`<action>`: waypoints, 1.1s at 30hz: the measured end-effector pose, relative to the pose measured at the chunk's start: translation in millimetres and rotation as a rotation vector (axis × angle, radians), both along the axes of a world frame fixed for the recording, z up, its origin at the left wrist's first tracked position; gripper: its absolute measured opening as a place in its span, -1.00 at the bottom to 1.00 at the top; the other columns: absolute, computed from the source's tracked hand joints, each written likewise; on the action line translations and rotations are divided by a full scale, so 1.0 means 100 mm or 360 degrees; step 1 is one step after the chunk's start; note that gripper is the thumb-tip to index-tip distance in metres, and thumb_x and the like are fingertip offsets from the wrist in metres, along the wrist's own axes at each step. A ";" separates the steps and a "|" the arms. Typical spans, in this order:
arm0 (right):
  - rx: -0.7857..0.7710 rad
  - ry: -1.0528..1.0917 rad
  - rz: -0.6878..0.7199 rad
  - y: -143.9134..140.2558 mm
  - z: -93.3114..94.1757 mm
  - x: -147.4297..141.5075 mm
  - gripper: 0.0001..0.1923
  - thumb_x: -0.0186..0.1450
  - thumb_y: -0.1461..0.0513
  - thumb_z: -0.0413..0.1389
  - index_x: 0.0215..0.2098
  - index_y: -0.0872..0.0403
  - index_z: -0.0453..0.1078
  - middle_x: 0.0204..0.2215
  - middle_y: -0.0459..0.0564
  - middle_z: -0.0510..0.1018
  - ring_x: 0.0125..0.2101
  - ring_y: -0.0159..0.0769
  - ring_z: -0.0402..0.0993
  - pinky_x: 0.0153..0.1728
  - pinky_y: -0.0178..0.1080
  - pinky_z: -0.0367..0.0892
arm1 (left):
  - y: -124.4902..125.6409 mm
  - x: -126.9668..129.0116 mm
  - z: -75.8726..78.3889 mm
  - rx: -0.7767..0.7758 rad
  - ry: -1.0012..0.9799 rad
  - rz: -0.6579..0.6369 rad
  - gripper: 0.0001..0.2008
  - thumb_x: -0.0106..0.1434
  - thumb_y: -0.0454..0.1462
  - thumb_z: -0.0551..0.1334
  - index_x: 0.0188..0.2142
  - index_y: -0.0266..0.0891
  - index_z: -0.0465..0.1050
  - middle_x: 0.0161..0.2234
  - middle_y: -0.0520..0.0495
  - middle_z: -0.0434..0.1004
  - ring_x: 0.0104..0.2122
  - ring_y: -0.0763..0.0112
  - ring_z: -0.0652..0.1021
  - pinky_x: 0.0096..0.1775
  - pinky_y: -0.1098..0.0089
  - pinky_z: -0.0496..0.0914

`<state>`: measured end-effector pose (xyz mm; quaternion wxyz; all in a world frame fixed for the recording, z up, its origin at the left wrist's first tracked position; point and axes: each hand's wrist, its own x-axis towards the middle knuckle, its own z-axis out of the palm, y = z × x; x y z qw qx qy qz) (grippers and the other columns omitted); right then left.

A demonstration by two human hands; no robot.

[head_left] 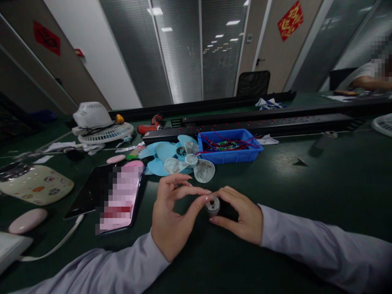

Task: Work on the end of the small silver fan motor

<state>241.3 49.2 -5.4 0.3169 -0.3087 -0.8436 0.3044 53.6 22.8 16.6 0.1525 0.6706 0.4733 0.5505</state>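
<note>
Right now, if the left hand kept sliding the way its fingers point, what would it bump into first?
The left hand points right, so it would probably meet the small metal motor first, with the right hand just behind it.

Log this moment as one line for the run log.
left hand: fingertips on small silver cylindrical motor | right hand: gripping motor | surface: dark green table | behind: pale blue plastic fan blades, blue plastic bin
</note>
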 end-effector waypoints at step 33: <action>-0.0011 0.0024 0.0000 0.00 -0.02 0.00 -0.69 0.20 0.22 0.21 -0.10 0.09 0.33 -0.24 -0.01 0.48 -0.22 -0.23 0.35 -0.18 -0.17 0.23 | -0.09 0.00 -0.20 0.0247 0.0082 -0.0128 -0.66 0.12 -0.45 0.32 -0.16 -0.12 0.32 -0.27 0.00 0.47 -0.19 0.38 0.43 -0.12 0.32 0.36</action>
